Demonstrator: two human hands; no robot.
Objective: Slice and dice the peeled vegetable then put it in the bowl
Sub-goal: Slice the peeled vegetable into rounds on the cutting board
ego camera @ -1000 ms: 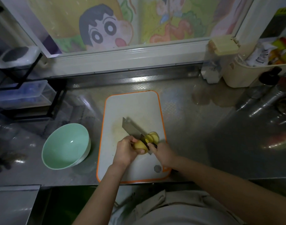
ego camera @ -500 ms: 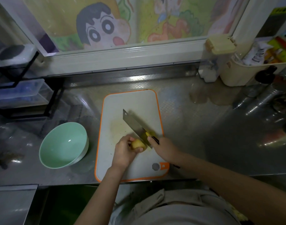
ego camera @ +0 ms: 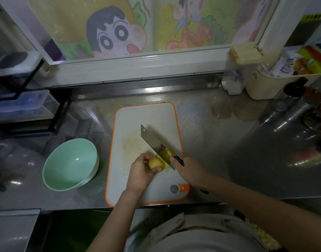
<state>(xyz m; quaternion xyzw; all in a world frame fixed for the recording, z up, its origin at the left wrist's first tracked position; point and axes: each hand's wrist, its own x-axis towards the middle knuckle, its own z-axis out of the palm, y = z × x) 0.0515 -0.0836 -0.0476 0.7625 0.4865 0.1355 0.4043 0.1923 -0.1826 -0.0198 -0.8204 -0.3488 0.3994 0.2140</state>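
A peeled yellow potato (ego camera: 154, 163) lies on the white cutting board with an orange rim (ego camera: 137, 120). My left hand (ego camera: 140, 172) grips its left end, fingers curled over it. My right hand (ego camera: 189, 171) holds the black handle of a cleaver (ego camera: 152, 140), whose blade stands across the potato's right end. Cut slices (ego camera: 168, 154) lie just right of the blade, partly hidden by it. A pale green bowl (ego camera: 70, 164), with nothing in it, sits on the steel counter to the left of the board.
A black wire rack with clear boxes (ego camera: 19, 104) stands at the back left. A cream basket of packets (ego camera: 283, 79) and a lidded container (ego camera: 236, 73) stand at the back right, with metal vessels (ego camera: 301, 113) along the right. The counter's front edge runs just below the board.
The cleaver rose off the potato and came down again a little further left. My left hand has shifted slightly left along the potato. The slices to the right of the blade have grown.
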